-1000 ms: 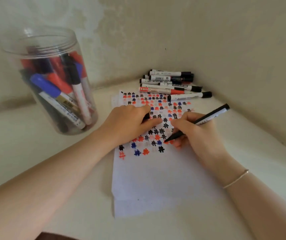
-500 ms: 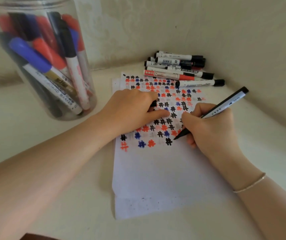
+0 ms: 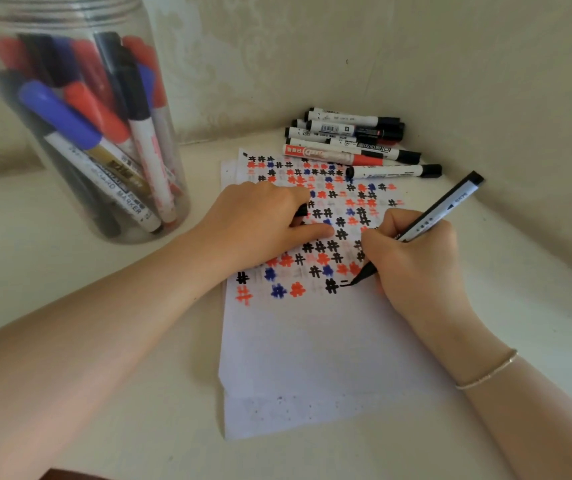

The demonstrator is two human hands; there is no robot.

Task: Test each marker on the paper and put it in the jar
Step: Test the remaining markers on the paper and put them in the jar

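My right hand [image 3: 416,265] grips a black marker [image 3: 444,209], tip down on the white paper [image 3: 312,348], where fresh black strokes sit beside the last hash mark. The paper's upper half is covered with black, red and blue hash marks. My left hand [image 3: 260,223] rests on the paper with fingers curled around a small black cap [image 3: 301,211], thumb flat on the sheet. The clear plastic jar [image 3: 69,15] stands at the left, holding several red, blue and black markers. A pile of several markers [image 3: 353,143] lies beyond the paper in the corner.
Walls meet in a corner behind the marker pile and run along the right side. The pale tabletop [image 3: 121,393] extends between the jar and the paper and toward me. A thin bracelet [image 3: 485,372] circles my right wrist.
The view has moved closer and lower, so the jar looms larger. My right hand has slid down the paper and drawn new black strokes beside the bottom row. My left hand stays put.
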